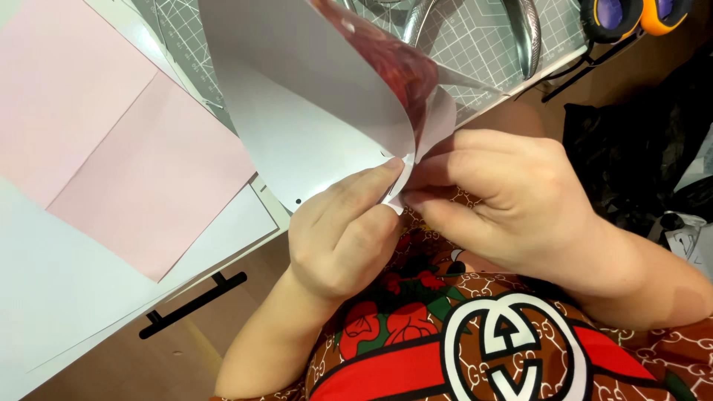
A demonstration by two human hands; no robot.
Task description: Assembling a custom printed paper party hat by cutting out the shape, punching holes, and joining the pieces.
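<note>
A large sheet of stiff white paper (312,111) with a red printed inner side (405,74) is curled into a cone shape in front of me. My left hand (345,234) pinches its lower edge between thumb and forefinger. Opposite it, my right hand (509,197) grips the overlapping corner, fingertips meeting the left hand's. A small black dot marks the white side near the bottom edge.
Pink paper sheets (141,171) lie on white sheets (52,282) at the left of the desk. A grey-green cutting mat (483,37) lies behind, with metal scissor handles (527,37) on it. A black drawer handle (193,304) sits below. Dark items stand at right.
</note>
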